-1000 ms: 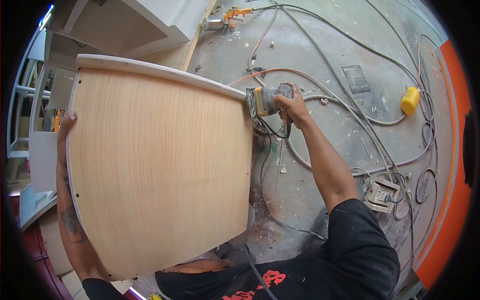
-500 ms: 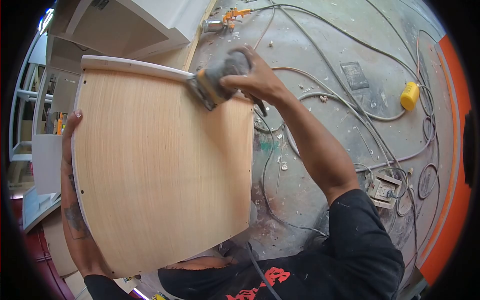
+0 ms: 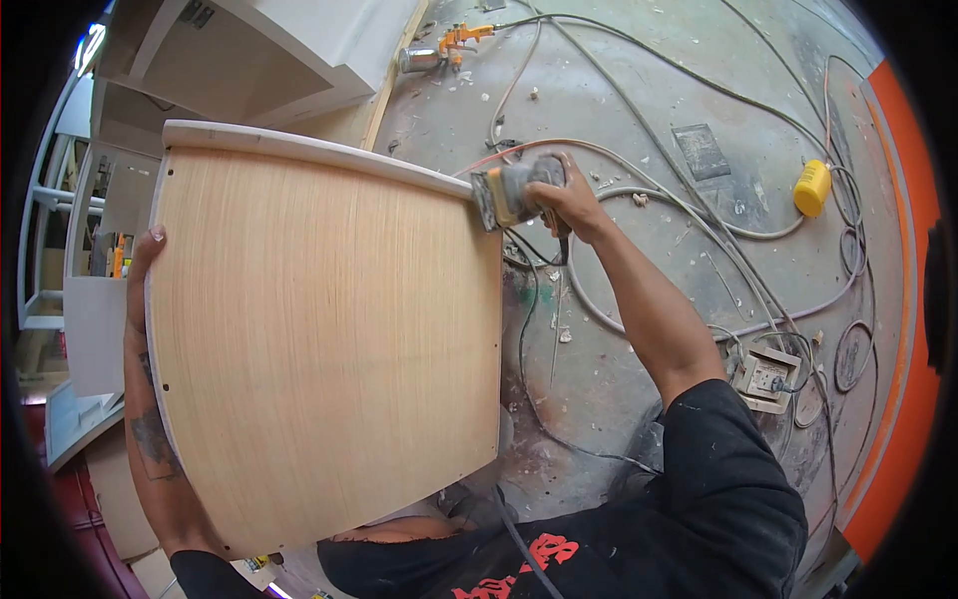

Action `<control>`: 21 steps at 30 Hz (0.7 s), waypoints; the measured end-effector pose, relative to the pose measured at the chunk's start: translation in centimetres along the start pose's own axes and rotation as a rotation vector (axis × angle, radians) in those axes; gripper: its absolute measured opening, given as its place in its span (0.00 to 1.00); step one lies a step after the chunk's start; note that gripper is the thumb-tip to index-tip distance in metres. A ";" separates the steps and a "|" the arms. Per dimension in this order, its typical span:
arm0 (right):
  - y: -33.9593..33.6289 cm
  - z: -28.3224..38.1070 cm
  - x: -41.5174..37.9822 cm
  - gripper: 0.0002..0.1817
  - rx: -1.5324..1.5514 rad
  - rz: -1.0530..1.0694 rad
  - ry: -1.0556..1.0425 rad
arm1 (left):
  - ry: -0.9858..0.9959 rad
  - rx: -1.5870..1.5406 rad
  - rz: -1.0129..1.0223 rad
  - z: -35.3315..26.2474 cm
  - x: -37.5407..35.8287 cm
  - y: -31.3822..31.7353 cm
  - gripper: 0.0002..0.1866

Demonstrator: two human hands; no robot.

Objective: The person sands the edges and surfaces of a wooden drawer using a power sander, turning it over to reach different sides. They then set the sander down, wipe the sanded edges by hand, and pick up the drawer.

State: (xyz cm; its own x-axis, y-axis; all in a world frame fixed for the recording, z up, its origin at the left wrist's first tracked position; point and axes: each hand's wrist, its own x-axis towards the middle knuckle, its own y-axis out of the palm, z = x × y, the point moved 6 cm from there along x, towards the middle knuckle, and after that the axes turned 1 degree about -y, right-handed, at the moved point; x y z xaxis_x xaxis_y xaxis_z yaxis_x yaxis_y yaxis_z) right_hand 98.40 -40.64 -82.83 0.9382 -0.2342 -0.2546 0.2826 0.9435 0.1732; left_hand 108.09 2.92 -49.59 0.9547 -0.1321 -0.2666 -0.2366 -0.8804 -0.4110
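Note:
My right hand (image 3: 577,205) grips a dusty power sander (image 3: 516,193) with a yellow band. The sander's pad is tilted upright at the right end of the pale front board (image 3: 314,153) of a wooden drawer (image 3: 329,339). The drawer stands on its side before me, its light wood-grain bottom panel facing up toward the camera, with small dark screw holes along the edges. My left hand (image 3: 141,268) is wrapped round the drawer's left edge; its thumb tip shows at the side and the other fingers are hidden behind.
A spray gun (image 3: 454,45) with a metal cup lies on the floor at the top. Hoses and cables (image 3: 689,190) sprawl on the right, near a yellow container (image 3: 812,189) and a power socket box (image 3: 766,377). White cabinet parts (image 3: 289,50) stand at the upper left.
My right hand has moved the sander rightward along the front board to its right end. The drawer has shifted slightly, while my left hand keeps its hold at the edge.

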 end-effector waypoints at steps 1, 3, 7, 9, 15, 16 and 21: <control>-0.9 -1.1 -0.2 0.43 0.005 -0.040 0.040 | 0.009 0.003 0.003 -0.1 0.0 0.1 0.58; -2.0 -3.1 -0.5 0.43 0.075 -0.101 0.051 | 0.024 0.008 0.006 -0.3 -0.1 0.3 0.58; -2.7 -6.7 -0.1 0.42 0.083 -0.271 -0.108 | 0.047 0.042 -0.038 -0.4 -0.1 -0.1 0.59; -2.7 -7.3 -1.1 0.42 0.014 -0.359 -0.204 | 0.050 0.030 -0.039 -0.1 0.2 -0.2 0.59; -0.6 -5.6 -4.0 0.41 -0.083 -0.492 -0.445 | 0.030 0.055 -0.046 -0.6 -0.6 0.4 0.58; -0.5 -6.6 -3.7 0.41 -0.031 -0.505 -0.446 | 0.039 0.039 -0.033 -0.6 -0.3 0.4 0.58; 1.2 -7.9 -2.7 0.42 0.176 -0.497 -0.432 | 0.027 -0.024 -0.009 -0.4 0.1 -0.1 0.57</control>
State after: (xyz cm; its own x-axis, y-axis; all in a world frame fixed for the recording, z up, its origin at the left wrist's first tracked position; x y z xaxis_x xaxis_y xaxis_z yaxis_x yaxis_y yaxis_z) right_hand 94.66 -37.01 -89.50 0.6737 -0.7371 0.0524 0.6946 0.6559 0.2956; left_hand 108.30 2.78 -49.19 0.9614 -0.1357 -0.2392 -0.2236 -0.8922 -0.3924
